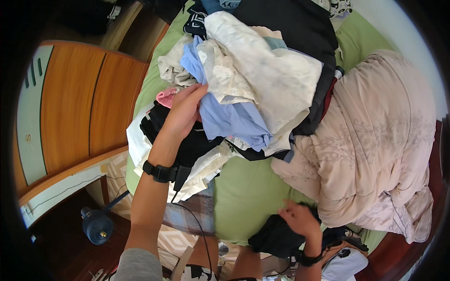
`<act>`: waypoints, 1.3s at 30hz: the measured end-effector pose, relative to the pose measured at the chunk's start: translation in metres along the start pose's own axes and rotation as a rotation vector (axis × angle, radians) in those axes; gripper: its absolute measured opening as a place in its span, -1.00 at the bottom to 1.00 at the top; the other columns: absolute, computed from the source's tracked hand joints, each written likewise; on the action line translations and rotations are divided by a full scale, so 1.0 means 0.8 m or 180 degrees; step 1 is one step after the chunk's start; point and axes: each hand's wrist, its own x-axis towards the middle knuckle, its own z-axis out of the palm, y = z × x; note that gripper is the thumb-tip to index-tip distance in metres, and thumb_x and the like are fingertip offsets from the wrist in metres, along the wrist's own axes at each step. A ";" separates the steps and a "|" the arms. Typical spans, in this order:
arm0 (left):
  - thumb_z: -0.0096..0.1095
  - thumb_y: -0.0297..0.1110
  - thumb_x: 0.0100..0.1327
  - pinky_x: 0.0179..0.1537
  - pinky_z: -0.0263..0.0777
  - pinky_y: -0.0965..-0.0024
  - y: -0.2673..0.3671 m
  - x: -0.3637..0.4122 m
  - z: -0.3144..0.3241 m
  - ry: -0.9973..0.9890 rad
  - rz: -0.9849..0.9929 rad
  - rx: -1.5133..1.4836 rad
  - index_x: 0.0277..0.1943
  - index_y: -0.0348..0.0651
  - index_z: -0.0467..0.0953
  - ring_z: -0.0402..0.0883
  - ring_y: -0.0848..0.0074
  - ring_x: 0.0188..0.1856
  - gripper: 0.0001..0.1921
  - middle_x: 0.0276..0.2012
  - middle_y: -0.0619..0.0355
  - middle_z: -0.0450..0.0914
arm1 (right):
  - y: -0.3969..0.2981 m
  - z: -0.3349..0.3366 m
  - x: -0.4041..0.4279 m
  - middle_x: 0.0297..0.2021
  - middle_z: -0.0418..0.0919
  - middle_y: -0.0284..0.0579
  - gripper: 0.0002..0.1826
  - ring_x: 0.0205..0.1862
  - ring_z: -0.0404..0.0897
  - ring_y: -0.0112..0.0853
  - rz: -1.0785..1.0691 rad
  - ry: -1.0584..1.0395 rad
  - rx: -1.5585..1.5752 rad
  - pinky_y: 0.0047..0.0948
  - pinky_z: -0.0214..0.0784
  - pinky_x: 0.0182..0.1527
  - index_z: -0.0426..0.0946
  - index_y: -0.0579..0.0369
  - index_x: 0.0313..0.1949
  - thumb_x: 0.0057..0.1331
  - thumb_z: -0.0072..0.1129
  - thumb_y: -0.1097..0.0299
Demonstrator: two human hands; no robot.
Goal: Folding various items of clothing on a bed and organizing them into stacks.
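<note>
My left hand (188, 107) reaches into a heap of clothes on a bed with a green sheet (246, 196). Its fingers are at a light blue garment (232, 119), and their grip is partly hidden. Over the blue cloth lies a cream patterned garment (267, 70). Black clothing (197, 149) and a pink ribbed piece (166, 97) lie beside and under the left hand. My right hand (300, 217), slightly blurred, is above a black garment (276, 235) near the front edge of the bed, its fingers apart and nothing seen in them.
A bulky beige comforter (372, 140) fills the bed's right side. More folded clothes (344, 260) lie at the front right. At left are an orange wooden cabinet (74, 105) and a blue fan (97, 226). A cable (202, 228) hangs from the left wrist strap.
</note>
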 end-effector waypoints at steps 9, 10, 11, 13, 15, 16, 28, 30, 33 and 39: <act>0.14 -0.13 0.51 0.13 0.58 0.29 0.008 -0.003 0.049 0.0180 0.0343 -0.0691 0.42 -0.39 0.33 0.64 0.38 0.17 -0.41 0.29 -0.10 0.50 | -0.199 -0.133 0.038 0.06 0.64 0.14 -0.46 0.08 0.66 -0.05 -0.2898 0.3348 -0.0020 -0.24 0.46 0.15 0.49 0.28 0.24 0.31 0.39 0.37; 0.14 -0.13 0.51 0.13 0.58 0.29 0.008 0.002 0.050 0.0169 0.0347 -0.0719 0.42 -0.39 0.33 0.64 0.38 0.17 -0.41 0.29 -0.10 0.50 | -0.212 -0.150 0.044 0.06 0.64 0.14 -0.46 0.08 0.66 -0.05 -0.2894 0.3357 -0.0051 -0.24 0.46 0.15 0.49 0.28 0.24 0.31 0.39 0.37; 0.05 -0.04 0.54 0.17 0.54 0.26 0.017 0.000 0.056 -0.0306 0.0571 -0.1133 0.48 -0.31 0.27 0.60 0.35 0.22 -0.37 0.35 -0.13 0.42 | -0.221 -0.171 0.048 0.11 0.62 0.15 -0.41 0.12 0.64 -0.05 -0.2888 0.3669 -0.0249 -0.24 0.44 0.18 0.47 0.27 0.26 0.32 0.40 0.27; -0.17 0.14 0.57 0.24 0.46 0.24 0.025 0.006 0.039 -0.1242 0.0622 -0.1246 0.52 -0.15 0.30 0.56 0.28 0.27 -0.33 0.46 -0.19 0.27 | -0.239 -0.206 0.065 0.15 0.59 0.16 -0.37 0.15 0.62 -0.05 -0.2922 0.3999 -0.0436 -0.24 0.42 0.21 0.46 0.26 0.28 0.33 0.42 0.18; -0.10 0.09 0.57 0.22 0.47 0.26 0.004 0.018 0.052 -0.1363 0.0881 -0.0466 0.48 -0.15 0.38 0.57 0.30 0.25 -0.38 0.45 -0.17 0.27 | -0.242 -0.237 0.085 0.14 0.61 0.14 -0.26 0.16 0.62 -0.11 -0.2389 0.3116 0.0203 -0.26 0.42 0.22 0.43 0.24 0.31 0.35 0.40 -0.04; -0.04 0.04 0.57 0.19 0.47 0.29 -0.003 0.022 0.059 -0.1440 0.1118 0.0354 0.43 -0.15 0.45 0.57 0.32 0.23 -0.43 0.45 -0.15 0.28 | -0.243 -0.244 0.092 0.14 0.61 0.14 -0.26 0.16 0.62 -0.11 -0.2390 0.3123 0.0176 -0.26 0.42 0.22 0.43 0.24 0.31 0.35 0.40 -0.04; 0.01 -0.17 0.58 0.42 0.17 0.22 0.036 -0.013 0.013 0.1537 0.2876 0.1527 0.16 -0.31 0.57 0.38 0.22 0.40 -0.62 0.33 -0.10 0.47 | -0.281 -0.119 0.112 0.19 0.55 0.13 -0.31 0.21 0.55 0.09 -0.3326 0.2743 -0.1229 -0.08 0.41 0.22 0.52 0.06 0.25 0.06 0.44 0.39; 0.12 -0.11 0.52 0.50 0.05 0.07 0.062 -0.021 0.037 0.0661 0.3177 0.2744 0.17 -0.19 0.61 0.32 0.03 0.47 -0.62 0.40 -0.14 0.41 | -0.288 -0.070 0.123 0.31 0.43 0.16 -0.28 0.29 0.45 0.17 -0.2893 0.2813 -0.1990 0.04 0.37 0.25 0.55 -0.02 0.26 0.01 0.45 0.32; 0.23 -0.06 0.44 0.53 -0.07 -0.07 0.071 -0.008 0.076 -0.0217 0.3051 0.4098 0.17 -0.06 0.64 0.25 -0.08 0.51 -0.62 0.44 -0.13 0.37 | -0.285 -0.025 0.128 0.39 0.36 0.12 -0.34 0.34 0.37 0.26 -0.3116 0.2651 -0.2140 0.12 0.33 0.28 0.57 -0.05 0.24 0.08 0.46 0.29; 0.25 -0.10 0.43 0.54 -0.11 -0.15 -0.042 0.016 -0.003 0.0347 0.2557 0.3883 0.04 -0.15 0.68 0.26 -0.11 0.49 -0.67 0.40 -0.17 0.40 | -0.267 -0.163 0.079 -0.07 0.68 0.03 -0.65 -0.04 0.69 -0.09 -0.3224 0.1897 0.0241 -0.21 0.52 0.05 0.65 0.18 -0.01 0.23 0.40 0.33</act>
